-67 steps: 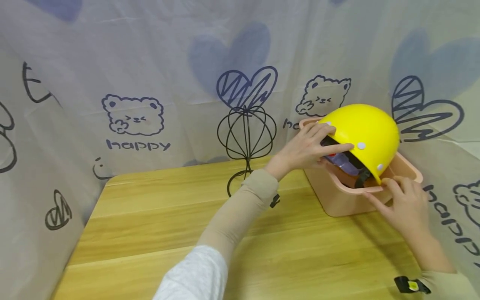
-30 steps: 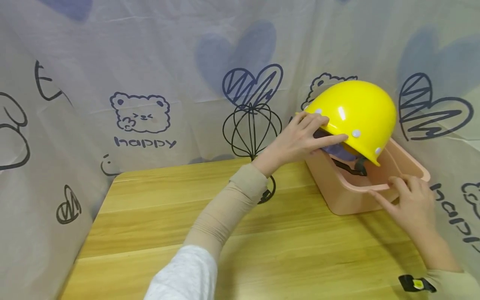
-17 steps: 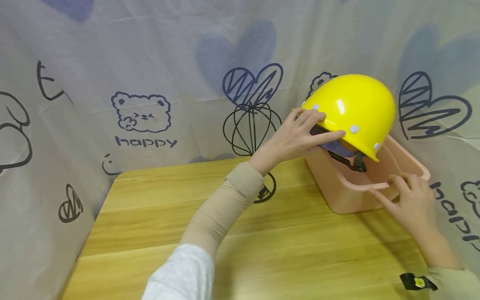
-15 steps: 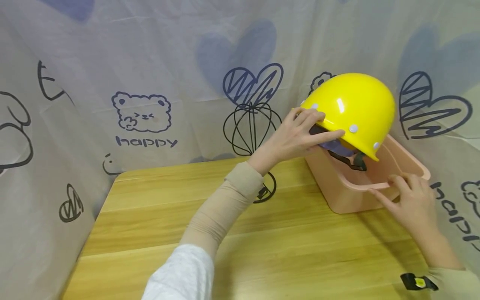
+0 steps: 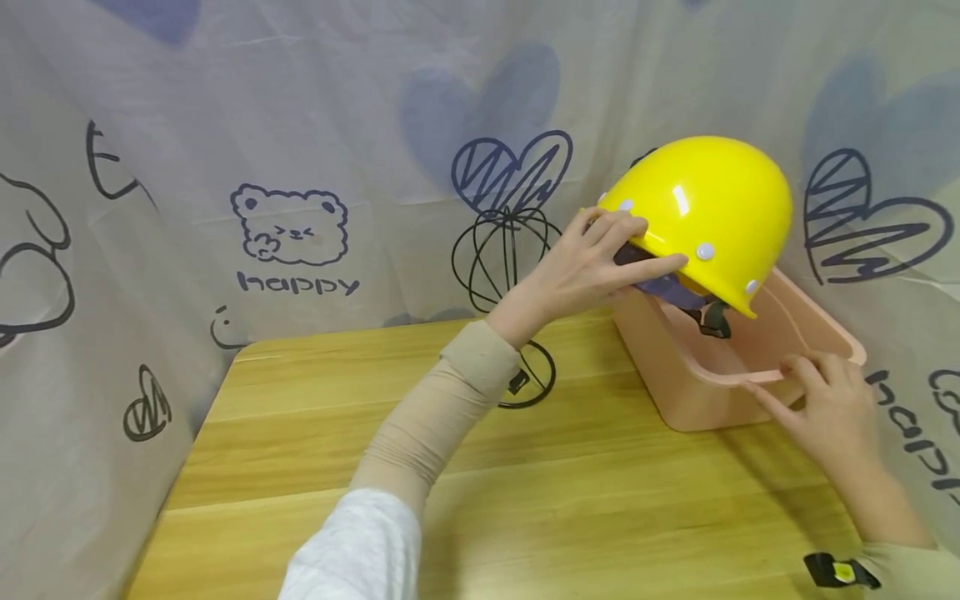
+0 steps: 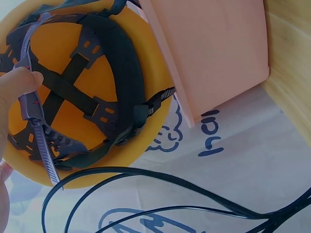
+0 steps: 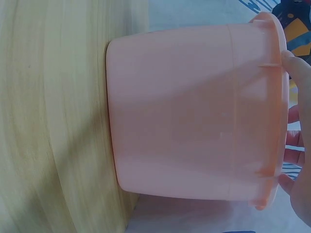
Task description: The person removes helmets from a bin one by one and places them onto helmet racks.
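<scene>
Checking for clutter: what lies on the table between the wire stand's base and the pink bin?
In the head view, bare tabletop lies between the wire stand's base and the pink bin.

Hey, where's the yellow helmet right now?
In the head view, the yellow helmet is on the right, tilted over the pink bin, its brim held by the left hand.

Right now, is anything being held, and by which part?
Yes: the left grip holds the yellow helmet by its edge, thumb on the purple headband inside; the right grip holds the pink bin by its near rim.
</scene>
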`<state>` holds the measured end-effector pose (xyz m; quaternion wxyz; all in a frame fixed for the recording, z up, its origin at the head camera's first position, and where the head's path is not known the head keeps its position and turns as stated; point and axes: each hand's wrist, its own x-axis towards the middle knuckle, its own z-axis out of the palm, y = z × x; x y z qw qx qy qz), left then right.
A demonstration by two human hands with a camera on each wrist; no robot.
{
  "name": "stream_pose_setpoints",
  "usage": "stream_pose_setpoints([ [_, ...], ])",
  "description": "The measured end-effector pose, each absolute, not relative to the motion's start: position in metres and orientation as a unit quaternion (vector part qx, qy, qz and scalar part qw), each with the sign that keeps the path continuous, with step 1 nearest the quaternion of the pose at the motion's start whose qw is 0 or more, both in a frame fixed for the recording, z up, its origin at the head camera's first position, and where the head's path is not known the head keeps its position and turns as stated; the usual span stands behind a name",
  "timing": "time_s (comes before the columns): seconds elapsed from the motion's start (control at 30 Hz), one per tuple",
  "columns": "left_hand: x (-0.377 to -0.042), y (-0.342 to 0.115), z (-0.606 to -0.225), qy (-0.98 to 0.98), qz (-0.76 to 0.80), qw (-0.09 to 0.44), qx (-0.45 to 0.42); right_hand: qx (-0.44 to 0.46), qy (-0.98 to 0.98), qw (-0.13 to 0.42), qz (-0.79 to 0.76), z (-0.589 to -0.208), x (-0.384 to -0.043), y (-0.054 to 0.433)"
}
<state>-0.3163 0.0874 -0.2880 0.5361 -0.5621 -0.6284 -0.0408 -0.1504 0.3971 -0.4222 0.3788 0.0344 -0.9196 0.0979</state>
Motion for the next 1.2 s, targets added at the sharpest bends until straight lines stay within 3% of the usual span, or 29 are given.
stream_pose_setpoints([
  [0.5, -0.31, 0.076, -0.271, -0.601, -0.043, 0.571, -0.557, 0.02, -0.929, 0.353, 0.107, -0.423, -0.148, 0.396],
  [0.87, -0.309, 0.063, -0.257, -0.573, -0.046, 0.629, -0.524, 0.026, -0.923, 0.365, 0.118, -0.423, -0.149, 0.397],
  [1.2, -0.308, 0.05, -0.248, -0.583, -0.071, 0.611, -0.531, 0.024, -0.924, 0.361, 0.123, -0.423, -0.148, 0.396],
])
